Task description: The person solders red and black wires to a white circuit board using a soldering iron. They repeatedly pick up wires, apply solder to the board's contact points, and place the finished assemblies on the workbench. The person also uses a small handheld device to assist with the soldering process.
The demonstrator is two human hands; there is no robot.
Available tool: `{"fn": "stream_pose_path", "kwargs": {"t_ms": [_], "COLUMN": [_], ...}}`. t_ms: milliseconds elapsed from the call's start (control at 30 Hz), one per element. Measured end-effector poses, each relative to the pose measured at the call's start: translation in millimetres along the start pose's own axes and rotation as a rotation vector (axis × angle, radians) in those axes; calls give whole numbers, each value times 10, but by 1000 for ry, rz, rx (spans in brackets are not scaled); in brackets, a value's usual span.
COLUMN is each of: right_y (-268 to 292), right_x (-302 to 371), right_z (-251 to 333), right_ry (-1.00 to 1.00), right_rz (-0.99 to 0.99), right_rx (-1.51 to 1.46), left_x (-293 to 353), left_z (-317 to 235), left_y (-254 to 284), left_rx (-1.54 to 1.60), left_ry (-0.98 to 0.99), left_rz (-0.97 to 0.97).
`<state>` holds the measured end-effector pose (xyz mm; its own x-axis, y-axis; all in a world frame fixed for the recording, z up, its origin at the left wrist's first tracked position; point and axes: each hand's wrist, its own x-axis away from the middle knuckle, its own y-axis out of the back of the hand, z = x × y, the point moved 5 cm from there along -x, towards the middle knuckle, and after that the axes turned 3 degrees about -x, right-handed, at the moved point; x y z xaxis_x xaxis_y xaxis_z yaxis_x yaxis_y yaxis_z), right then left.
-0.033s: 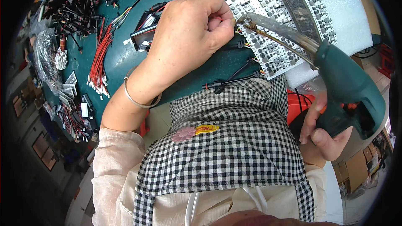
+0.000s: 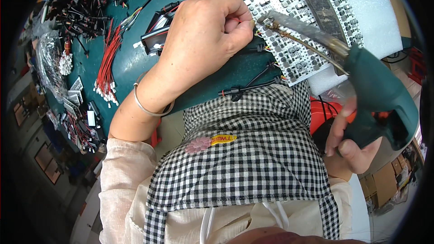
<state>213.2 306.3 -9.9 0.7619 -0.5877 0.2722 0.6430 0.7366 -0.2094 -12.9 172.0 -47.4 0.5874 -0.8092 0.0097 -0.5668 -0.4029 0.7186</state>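
Observation:
My left hand [image 2: 203,40] is closed in a pinch at the left edge of a white circuit board [image 2: 289,63]. A small bit of red shows between its fingers, but what they hold is mostly hidden. Held in my right hand [image 2: 355,153] is a dark green soldering gun [image 2: 379,95], my fingers round its grip. Its metal tip [image 2: 271,20], blurred by motion, points left over the board, close beside my left fingertips. Short black cables [image 2: 257,79] with coloured wire ends lie along the board's near left edge.
A dark curved strip [image 2: 321,4] lies across the boards, which rest on white foam [image 2: 379,13]. Leftward on the green table [image 2: 135,70] are a bundle of red wires [image 2: 110,63], a heap of black cables [image 2: 81,0] and a clear plastic bag [image 2: 49,63].
The soldering gun has shifted slightly to the right, and its tip has drawn a little away from my left fingertips. My left hand has stayed in place.

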Motion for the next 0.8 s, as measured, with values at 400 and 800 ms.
{"fn": "stream_pose_path", "kwargs": {"t_ms": [400, 800], "right_y": [141, 159], "right_x": [-48, -53], "right_z": [59, 36], "right_ry": [10, 78], "right_rz": [178, 102], "right_rx": [-113, -325], "left_x": [-8, -5], "left_z": [5, -86], "left_y": [-9, 88], "left_rx": [7, -52], "left_ry": [9, -47], "left_rz": [8, 18]}}
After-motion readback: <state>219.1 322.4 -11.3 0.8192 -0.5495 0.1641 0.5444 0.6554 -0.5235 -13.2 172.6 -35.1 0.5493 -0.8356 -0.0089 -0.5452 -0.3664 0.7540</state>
